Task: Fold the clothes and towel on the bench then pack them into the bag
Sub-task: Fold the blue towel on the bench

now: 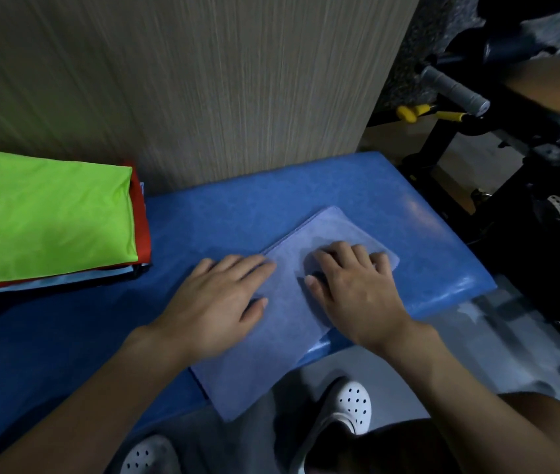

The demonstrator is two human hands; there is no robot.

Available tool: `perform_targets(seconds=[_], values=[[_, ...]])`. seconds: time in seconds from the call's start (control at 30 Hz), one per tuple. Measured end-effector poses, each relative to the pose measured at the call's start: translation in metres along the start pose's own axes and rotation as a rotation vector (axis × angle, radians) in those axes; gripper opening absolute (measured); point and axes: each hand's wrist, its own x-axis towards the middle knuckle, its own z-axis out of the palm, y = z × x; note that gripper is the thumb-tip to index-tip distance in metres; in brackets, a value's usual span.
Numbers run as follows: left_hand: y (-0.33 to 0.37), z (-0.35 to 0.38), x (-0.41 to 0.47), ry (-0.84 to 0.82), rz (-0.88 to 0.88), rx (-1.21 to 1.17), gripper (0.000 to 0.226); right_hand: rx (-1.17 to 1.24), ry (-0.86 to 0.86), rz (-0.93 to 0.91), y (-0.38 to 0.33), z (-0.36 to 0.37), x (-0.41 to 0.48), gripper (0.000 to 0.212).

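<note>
The towel [292, 336], pale blue and already folded into a long rectangle, lies on the blue padded bench [357, 186] near its right end. It lies at an angle, and its near corner hangs a little over the front edge of the bench.

The left hand [217, 302] rests flat, palm down, on the left edge of the towel. Its fingers are straight and close together, with the tips over the border between the towel and the bench. It is grasping nothing.

The right hand [353, 289] is on the far half of the towel. Its fingers are bent a little and their tips press down on the cloth, while the thumb points toward the left hand. I do not see any fold taken between the fingers.

On the left part of the bench, well apart from the towel, there is a stack of folded clothes: a lime green garment [42, 217] on top, a red one [143, 230] under it, then a light blue one [66, 280].

Behind the bench stands a wood-grain wall panel [203, 80]. To the right is a black exercise machine [511, 159] with a grey grip [456, 88] and yellow handles [408, 112]. Below, the person's white clogs [353, 405] with holes stand on the grey floor [477, 354].
</note>
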Motion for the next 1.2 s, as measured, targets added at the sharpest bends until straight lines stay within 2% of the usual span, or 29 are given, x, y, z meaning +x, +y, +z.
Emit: perform_targets(seconds=[0.1,0.2,0.3,0.43,0.57,0.67,0.77,0.9,1.07,1.2], values=[[0.007,-0.004,0.000,-0.025,-0.017,0.067,0.050,0.062,-0.025,-0.056,-0.004,0.003,0.006,0.055],[0.012,-0.014,0.004,0.022,-0.060,0.128,0.041,0.076,-0.004,-0.109,-0.009,0.004,0.010,0.054],[0.011,-0.010,0.001,0.016,-0.021,-0.007,0.034,0.052,-0.022,-0.063,-0.011,0.005,0.011,0.052],[0.012,-0.008,-0.005,-0.061,0.005,0.008,0.048,0.037,-0.058,-0.072,-0.012,0.008,0.011,0.054],[0.014,-0.022,-0.005,-0.099,-0.016,0.090,0.047,0.155,-0.090,-0.177,-0.020,0.004,0.011,0.058],[0.009,-0.023,-0.006,-0.082,-0.065,0.058,0.042,0.256,-0.041,-0.225,-0.024,0.003,0.013,0.051],[-0.006,-0.013,-0.004,-0.001,-0.243,-0.117,0.031,0.300,0.068,-0.076,-0.022,0.000,0.019,0.046],[-0.016,-0.004,0.005,0.037,-0.512,-0.394,0.054,0.471,0.003,0.238,-0.018,-0.002,0.030,0.059],[-0.014,-0.003,0.017,0.235,-0.643,-0.736,0.031,0.592,-0.034,0.364,-0.017,0.005,0.043,0.066],[-0.021,-0.002,0.027,0.261,-0.752,-0.813,0.048,0.643,-0.070,0.397,-0.016,0.006,0.049,0.048]])
